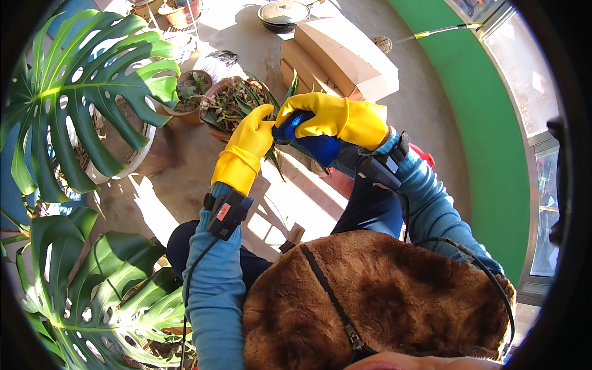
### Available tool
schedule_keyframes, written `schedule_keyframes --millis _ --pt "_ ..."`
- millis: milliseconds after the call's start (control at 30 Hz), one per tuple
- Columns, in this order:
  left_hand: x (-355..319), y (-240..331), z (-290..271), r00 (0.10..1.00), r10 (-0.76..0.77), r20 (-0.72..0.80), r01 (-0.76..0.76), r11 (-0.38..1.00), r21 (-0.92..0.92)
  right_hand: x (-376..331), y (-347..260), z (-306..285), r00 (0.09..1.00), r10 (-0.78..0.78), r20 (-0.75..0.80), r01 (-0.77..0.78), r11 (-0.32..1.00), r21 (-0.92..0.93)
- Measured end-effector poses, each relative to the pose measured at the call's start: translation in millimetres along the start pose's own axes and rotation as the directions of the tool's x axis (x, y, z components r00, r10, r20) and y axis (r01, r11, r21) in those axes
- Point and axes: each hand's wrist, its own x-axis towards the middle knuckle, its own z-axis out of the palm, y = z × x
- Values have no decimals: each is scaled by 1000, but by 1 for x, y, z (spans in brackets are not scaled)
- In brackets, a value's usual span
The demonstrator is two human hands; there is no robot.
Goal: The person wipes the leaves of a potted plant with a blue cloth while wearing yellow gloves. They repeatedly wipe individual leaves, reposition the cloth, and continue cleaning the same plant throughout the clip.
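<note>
While I watch from afar through the head camera, both of the wearer's hands, in yellow gloves, work close together beside a terracotta pot (218, 134) that holds a long-leaved plant. The right hand (320, 117) is curled closed around a bunched blue cloth (322, 150), part of which hangs below the fingers. That cloth sits between the two hands, just past the near side of the pot, with narrow green leaves (292, 87) showing above and below the grip. I see the left hand (245, 137) with its thumb and fingers reaching toward the cloth, almost meeting it; I cannot tell whether they pinch a leaf or the cloth's edge, so how far they are closed stays unclear to me.

Black devices are strapped at both wrists, over blue sleeves (217, 290). Beyond the hands I have an open cardboard box (345, 52) standing on the sunlit floor (431, 92), and farther off a pan with a lid (283, 12). A smaller pot (188, 116) stands just left of the terracotta one. Large, split green leaves (92, 92) fill my left side, and a green band (493, 135) curves along the right. Nearest to me, brown furry fabric (382, 296) covers the wearer's front.
</note>
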Motion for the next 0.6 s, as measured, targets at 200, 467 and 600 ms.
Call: schedule_keyframes --millis 200,467,600 --pt "-18 27 -17 996 -70 47 73 996 -53 -18 1 -27 958 50 -282 -27 996 88" --pt "-66 67 -26 994 14 -113 -3 994 105 -75 20 22 842 22 -539 266 853 450" --pt "-89 74 -23 961 97 -258 -66 990 127 -99 14 69 964 -9 -266 198 693 693"
